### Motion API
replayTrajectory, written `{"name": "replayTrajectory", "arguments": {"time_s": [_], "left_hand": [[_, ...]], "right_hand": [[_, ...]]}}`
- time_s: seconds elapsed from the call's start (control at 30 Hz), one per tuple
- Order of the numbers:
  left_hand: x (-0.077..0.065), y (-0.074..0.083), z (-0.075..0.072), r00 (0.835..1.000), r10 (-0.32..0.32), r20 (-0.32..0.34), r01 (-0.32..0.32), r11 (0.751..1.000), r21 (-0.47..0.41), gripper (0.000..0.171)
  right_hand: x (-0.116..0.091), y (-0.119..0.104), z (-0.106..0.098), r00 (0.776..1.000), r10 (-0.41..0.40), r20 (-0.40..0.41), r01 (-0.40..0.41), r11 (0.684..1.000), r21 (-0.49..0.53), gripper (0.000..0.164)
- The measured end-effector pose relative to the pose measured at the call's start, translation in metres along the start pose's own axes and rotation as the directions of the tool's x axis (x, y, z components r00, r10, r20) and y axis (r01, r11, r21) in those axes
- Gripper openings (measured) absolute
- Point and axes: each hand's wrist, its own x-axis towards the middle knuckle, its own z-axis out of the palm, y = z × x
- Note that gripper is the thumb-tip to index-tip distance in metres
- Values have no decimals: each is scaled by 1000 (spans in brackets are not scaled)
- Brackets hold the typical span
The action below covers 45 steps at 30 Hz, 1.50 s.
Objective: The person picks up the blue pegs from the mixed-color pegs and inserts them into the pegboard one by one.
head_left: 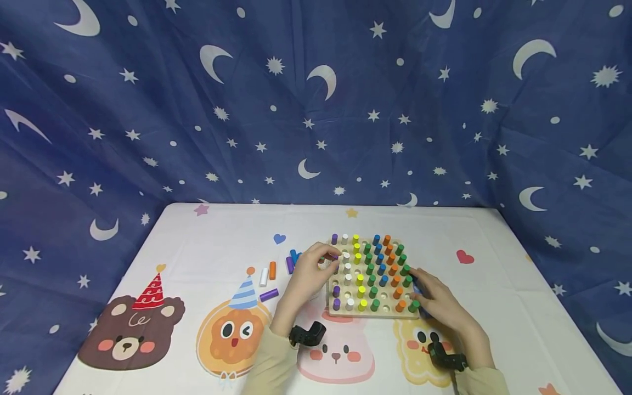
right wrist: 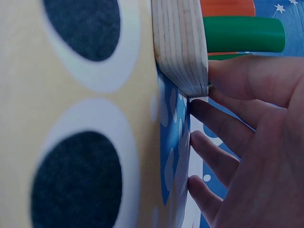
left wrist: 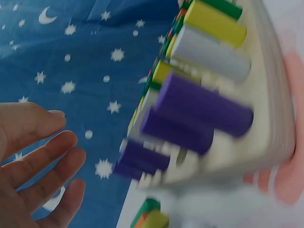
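bench (head_left: 494, 263) extends past the peg board (head_left: 345, 314); left grip (head_left: 307, 272), holding nothing, hovers at its left edge; right grip (head_left: 440, 298), unclenched, touches its right edge; its holes hold colored pegs (head_left: 370, 269).

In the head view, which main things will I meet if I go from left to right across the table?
Brown bear print, loose white peg, loose orange peg, left hand, wooden pegboard, right hand.

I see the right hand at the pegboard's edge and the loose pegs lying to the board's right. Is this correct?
Not quite: the head view shows the loose pegs lying to the pegboard's left. The right hand is indeed at its edge.
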Motion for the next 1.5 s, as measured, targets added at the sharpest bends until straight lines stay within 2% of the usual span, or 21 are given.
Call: {"name": "replayTrajectory", "arguments": {"time_s": [0.27,0.5,0.7,0.83,1.03,1.23,1.5], "left_hand": [[0,-28,-17,992,-71,-102,71,997,-5,16],[-3,-46,-27,974,-158,-162,161,987,6,16],[-4,-57,-34,948,-235,-213,240,971,-5,15],[-5,-62,-37,935,-281,-218,286,958,-9,15],[-5,-67,-38,926,-309,-218,316,949,-3,18],[-6,-70,-38,906,-364,-218,379,925,31,19],[-6,-78,-36,909,-357,-213,381,921,79,25]], "right_hand": [[1,0,1,1000,5,1,-5,1000,-21,58],[0,0,0,1000,13,2,-13,1000,-24,58],[0,0,-1,1000,24,2,-24,999,-28,59],[-1,1,-2,1000,21,0,-21,999,-31,59],[-1,1,-2,1000,17,1,-17,999,-28,59],[0,0,-1,1000,19,3,-19,1000,-25,59],[0,-1,-1,1000,18,6,-18,1000,-11,59]]}}
